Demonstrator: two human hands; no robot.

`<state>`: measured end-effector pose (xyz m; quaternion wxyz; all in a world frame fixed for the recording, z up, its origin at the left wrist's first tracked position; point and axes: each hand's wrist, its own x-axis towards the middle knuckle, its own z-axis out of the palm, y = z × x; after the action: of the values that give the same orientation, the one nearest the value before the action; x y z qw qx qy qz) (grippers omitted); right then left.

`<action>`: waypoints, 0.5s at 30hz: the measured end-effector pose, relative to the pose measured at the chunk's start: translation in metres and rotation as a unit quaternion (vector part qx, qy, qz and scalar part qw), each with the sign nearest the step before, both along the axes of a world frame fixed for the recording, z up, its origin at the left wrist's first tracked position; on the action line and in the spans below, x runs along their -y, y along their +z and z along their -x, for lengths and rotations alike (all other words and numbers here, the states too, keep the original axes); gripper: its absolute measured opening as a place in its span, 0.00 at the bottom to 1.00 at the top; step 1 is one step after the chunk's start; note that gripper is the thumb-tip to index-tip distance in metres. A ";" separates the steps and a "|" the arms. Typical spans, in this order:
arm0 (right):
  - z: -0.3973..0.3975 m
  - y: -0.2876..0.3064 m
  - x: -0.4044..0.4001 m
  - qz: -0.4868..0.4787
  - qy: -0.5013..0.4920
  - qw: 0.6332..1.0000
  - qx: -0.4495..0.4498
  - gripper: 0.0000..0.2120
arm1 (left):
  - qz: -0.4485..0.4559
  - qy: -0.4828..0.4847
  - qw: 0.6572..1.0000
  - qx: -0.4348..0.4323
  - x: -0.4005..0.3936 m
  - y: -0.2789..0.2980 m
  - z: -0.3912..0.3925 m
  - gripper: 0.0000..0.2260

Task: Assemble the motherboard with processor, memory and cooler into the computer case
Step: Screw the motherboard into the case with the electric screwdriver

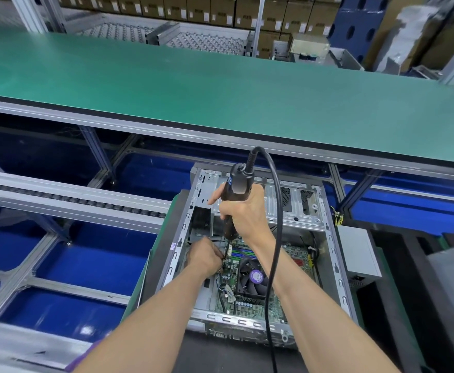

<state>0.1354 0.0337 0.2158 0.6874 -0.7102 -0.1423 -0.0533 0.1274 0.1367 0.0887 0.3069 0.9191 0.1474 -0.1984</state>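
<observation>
An open grey computer case (330,254) lies on its side in front of me. Inside it sits the green motherboard (291,257) with a black cooler fan (252,278) and memory sticks (238,253). My right hand (243,211) grips a black electric screwdriver (238,181) held upright, its bit pointing down at the board's left edge. My left hand (203,255) is inside the case with its fingers curled at the bit's tip; what they pinch is hidden.
The screwdriver's black cable (279,211) arcs up and runs down past my right forearm. A long green-topped bench (220,87) spans behind the case. Blue bins (94,254) under an aluminium frame lie to the left. A grey box (359,254) stands right of the case.
</observation>
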 end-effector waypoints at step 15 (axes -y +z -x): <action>0.033 0.038 0.093 -0.382 -0.210 0.900 -0.001 0.08 | 0.693 0.382 0.608 -0.059 0.011 0.031 0.003 0.13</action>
<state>0.1028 -0.0592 0.2540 0.8788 -0.4067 0.0425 -0.2459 0.1245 0.1256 0.1200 0.8910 0.2780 0.3212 -0.1600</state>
